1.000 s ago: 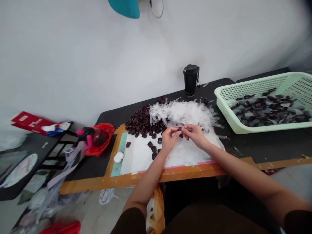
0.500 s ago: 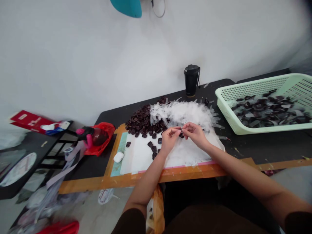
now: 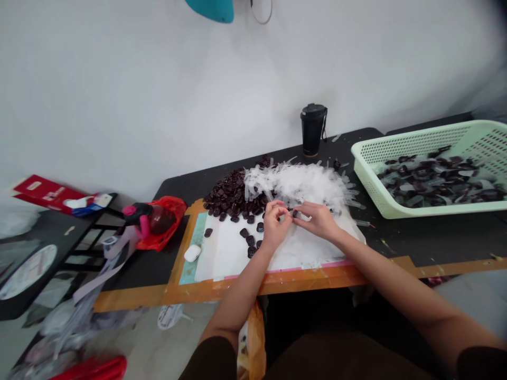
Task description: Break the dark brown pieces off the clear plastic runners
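Note:
My left hand (image 3: 276,224) and my right hand (image 3: 317,220) meet over the white sheet (image 3: 309,248), thumbs and fingers pinched. Between their fingertips shows a small dark piece (image 3: 296,214), mostly covered by the fingers. Left of and behind my hands lies a heap of dark brown, glossy pieces (image 3: 227,192), with several loose ones (image 3: 250,240) beside my left hand. A pile of clear, whitish plastic strips (image 3: 304,182) lies just beyond my fingers, partly over the dark heap.
At right stands a pale green basket (image 3: 396,211) holding dark pieces and clear strips. A black lidded cup (image 3: 312,129) is at the back by the wall. On the left are a white rounded case (image 3: 192,253), a red bag (image 3: 180,211) with a bottle (image 3: 160,219), and a red box (image 3: 45,194).
The fingers of both hands have shifted slightly around the small dark piece; my left fingers are more curled and my right hand sits a little lower. The view has tilted slightly.

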`<state>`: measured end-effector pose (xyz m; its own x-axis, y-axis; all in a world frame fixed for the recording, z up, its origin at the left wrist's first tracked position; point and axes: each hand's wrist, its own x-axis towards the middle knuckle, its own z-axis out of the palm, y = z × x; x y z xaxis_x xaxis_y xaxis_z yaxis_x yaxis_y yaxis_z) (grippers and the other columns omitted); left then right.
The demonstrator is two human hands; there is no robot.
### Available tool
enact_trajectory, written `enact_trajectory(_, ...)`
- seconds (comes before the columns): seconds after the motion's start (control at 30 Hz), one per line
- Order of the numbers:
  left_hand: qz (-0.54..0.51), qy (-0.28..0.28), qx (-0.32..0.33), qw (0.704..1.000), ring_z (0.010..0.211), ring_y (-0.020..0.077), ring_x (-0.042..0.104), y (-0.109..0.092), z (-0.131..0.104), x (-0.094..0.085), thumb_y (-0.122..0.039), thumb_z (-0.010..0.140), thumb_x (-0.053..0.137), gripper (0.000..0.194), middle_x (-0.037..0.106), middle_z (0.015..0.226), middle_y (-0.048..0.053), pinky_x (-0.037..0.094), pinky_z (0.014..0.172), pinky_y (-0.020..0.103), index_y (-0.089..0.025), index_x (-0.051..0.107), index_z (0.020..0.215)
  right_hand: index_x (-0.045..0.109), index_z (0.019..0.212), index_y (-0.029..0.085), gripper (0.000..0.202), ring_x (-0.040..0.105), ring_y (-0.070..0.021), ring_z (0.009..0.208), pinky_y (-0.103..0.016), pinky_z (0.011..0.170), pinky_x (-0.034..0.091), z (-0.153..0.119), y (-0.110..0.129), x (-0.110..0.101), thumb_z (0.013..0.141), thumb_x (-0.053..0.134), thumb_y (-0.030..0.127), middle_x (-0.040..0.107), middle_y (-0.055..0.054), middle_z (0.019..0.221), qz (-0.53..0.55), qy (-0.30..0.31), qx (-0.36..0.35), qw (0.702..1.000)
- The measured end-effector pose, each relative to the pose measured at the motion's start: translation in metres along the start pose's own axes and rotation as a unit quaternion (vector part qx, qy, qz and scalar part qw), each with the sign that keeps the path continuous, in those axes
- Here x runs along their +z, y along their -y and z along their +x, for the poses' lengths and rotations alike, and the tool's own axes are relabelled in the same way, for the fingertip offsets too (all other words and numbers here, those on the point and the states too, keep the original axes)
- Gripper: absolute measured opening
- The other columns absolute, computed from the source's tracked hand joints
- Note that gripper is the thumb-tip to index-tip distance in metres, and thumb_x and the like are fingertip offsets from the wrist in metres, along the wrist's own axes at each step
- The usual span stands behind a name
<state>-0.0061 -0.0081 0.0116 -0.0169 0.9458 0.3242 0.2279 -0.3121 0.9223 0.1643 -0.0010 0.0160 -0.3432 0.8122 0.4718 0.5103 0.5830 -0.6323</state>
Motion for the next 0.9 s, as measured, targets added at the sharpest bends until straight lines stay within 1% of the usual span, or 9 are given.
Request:
enact_trajectory(0.13,-0.046,-0.145,-0.045,0.987,0.083,0.0123,0.056,0.009,0.016,-0.024,-0.026,0.08,0.062,0.017,0.049,0.112,0.007,0.049,0.076,0.029,-0.016,0.056,0.068,0.07,0.077,0.018,0.022,0.05,-0.014,0.056,-0.027,0.055,0.032,0.002,-0.015,-0.017,0.081,0.062,0.039,0.057,-0.003,0.064,-0.08,-0.018,0.023,0.996)
enact_trajectory(0.2,-0.064,-0.178,-0.061,0.98,0.081,0.0117,0.053,0.01,0.024,-0.039,-0.03,0.084,0.059,0.02,0.052,0.108,0.007,0.048,0.073,0.027,-0.016,0.055,0.071,0.067,0.07,0.017,0.026,0.045,-0.0126,0.052,-0.027,0.053,0.031,0.005,-0.021,-0.026,0.081,0.062,0.04,0.052,-0.001,0.057,-0.063,-0.054,0.049,0.995)
enact_trajectory(0.27,-0.063,-0.144,-0.073,0.985,0.074,0.0113,0.051,0.009,0.027,-0.043,-0.036,0.085,0.06,0.023,0.056,0.091,0.005,0.045,0.068,0.026,-0.016,0.056,0.073,0.066,0.072,0.017,0.028,0.044,-0.0124,0.052,-0.027,0.053,0.031,0.007,-0.023,-0.031,0.082,0.061,0.043,0.05,0.0,0.056,-0.037,-0.075,0.054,0.995)
enact_trajectory(0.33,-0.051,-0.059,-0.077,0.994,0.065,0.011,0.049,0.005,0.022,-0.035,-0.044,0.082,0.063,0.03,0.054,0.071,0.001,0.041,0.063,0.026,-0.016,0.058,0.07,0.066,0.074,0.018,0.027,0.044,-0.0125,0.052,-0.027,0.054,0.031,0.007,-0.02,-0.03,0.083,0.061,0.043,0.05,0.0,0.057,-0.038,-0.053,0.038,0.997)
enact_trajectory(0.43,-0.027,0.107,-0.063,0.992,0.061,0.0111,0.047,-0.002,0.01,-0.013,-0.052,0.086,0.053,0.039,0.054,0.066,0.0,0.038,0.06,0.026,-0.017,0.059,0.072,0.068,0.077,0.019,0.024,0.047,-0.0127,0.054,-0.026,0.055,0.031,0.005,-0.012,-0.023,0.084,0.06,0.04,0.053,-0.001,0.061,-0.062,-0.008,0.005,0.998)
enact_trajectory(0.5,-0.03,0.159,-0.069,0.984,0.058,0.0107,0.046,-0.005,0.003,-0.002,-0.054,0.089,0.048,0.042,0.052,0.063,-0.001,0.036,0.057,0.025,-0.017,0.057,0.071,0.069,0.081,0.018,0.024,0.048,-0.0129,0.056,-0.026,0.055,0.03,0.003,-0.008,-0.018,0.085,0.059,0.04,0.055,-0.002,0.063,-0.074,0.002,-0.014,0.997)
enact_trajectory(0.6,-0.048,0.169,-0.077,0.981,0.055,0.0102,0.042,-0.007,0.0,0.002,-0.053,0.089,0.049,0.041,0.046,0.058,-0.003,0.032,0.054,0.025,-0.018,0.052,0.068,0.07,0.084,0.018,0.025,0.048,-0.0131,0.056,-0.026,0.055,0.029,0.001,-0.006,-0.014,0.087,0.057,0.04,0.057,-0.003,0.064,-0.092,0.016,-0.028,0.995)
enact_trajectory(0.77,-0.063,0.121,-0.06,0.989,0.055,0.0102,0.04,-0.008,0.0,0.0,-0.05,0.089,0.051,0.043,0.042,0.056,-0.003,0.031,0.056,0.025,-0.018,0.046,0.06,0.07,0.084,0.018,0.024,0.047,-0.0128,0.054,-0.026,0.053,0.027,0.0,-0.004,-0.011,0.085,0.059,0.04,0.058,-0.003,0.063,-0.092,0.021,-0.028,0.995)
enact_trajectory(0.9,-0.054,0.115,-0.058,0.99,0.055,0.0102,0.039,-0.008,0.002,0.0,-0.051,0.087,0.052,0.045,0.042,0.055,-0.003,0.031,0.055,0.025,-0.018,0.045,0.058,0.07,0.076,0.02,0.021,0.045,-0.0123,0.052,-0.027,0.053,0.031,-0.001,-0.003,-0.013,0.081,0.064,0.04,0.055,-0.001,0.058,-0.029,0.018,-0.006,0.999)
